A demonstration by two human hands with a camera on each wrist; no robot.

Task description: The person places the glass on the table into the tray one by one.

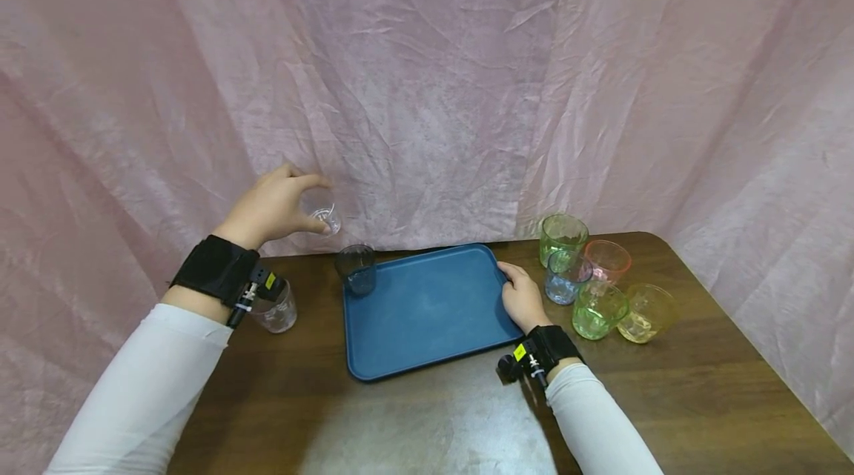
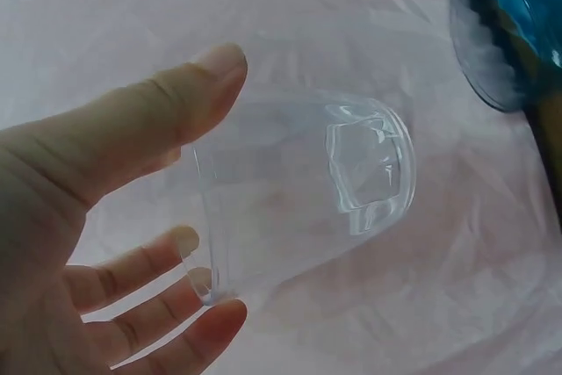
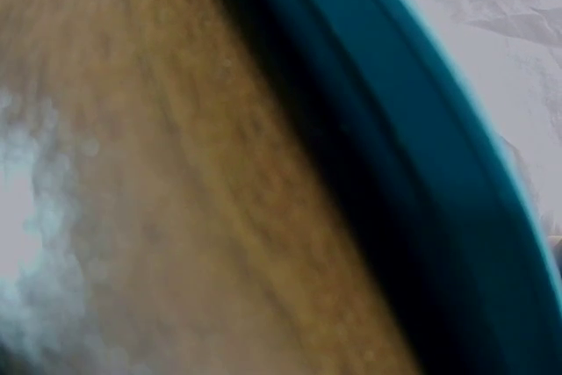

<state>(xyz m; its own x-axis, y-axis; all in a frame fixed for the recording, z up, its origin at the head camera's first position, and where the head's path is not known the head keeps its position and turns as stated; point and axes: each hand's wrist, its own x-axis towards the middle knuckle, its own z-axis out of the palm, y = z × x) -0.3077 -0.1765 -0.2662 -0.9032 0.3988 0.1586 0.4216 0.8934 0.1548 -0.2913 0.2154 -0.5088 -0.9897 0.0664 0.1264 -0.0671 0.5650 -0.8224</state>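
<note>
"Left hand, right hand: state?"

"Apart. My left thumb and fingers pinch a clear tumbler near its rim, held in the air before the curtain. My right touches the right edge of a blue tray; whether its fingers curl round the rim, I cannot tell."

"Materials, shapes?"

"Held tumbler: transparent, smooth-walled, tapering to a thick rounded base with a squarish figure visible in it. Tray: rectangular, rounded corners, raised rim. Table: brown wood grain, pale glare. Curtain: pink, creased, velvety sheen."

"Other vessels?"

"Smoke-grey tumbler at the tray's far left corner; second clear tumbler beside my left wrist. Clustered at right, all see-through: far green tumbler, blue tumbler, red-rimmed tumbler, near green tumbler, yellow tumbler."

"Labels?"

"Yellow tag on my left wrist device, matching tag on the right; any marks too small to read."
</note>
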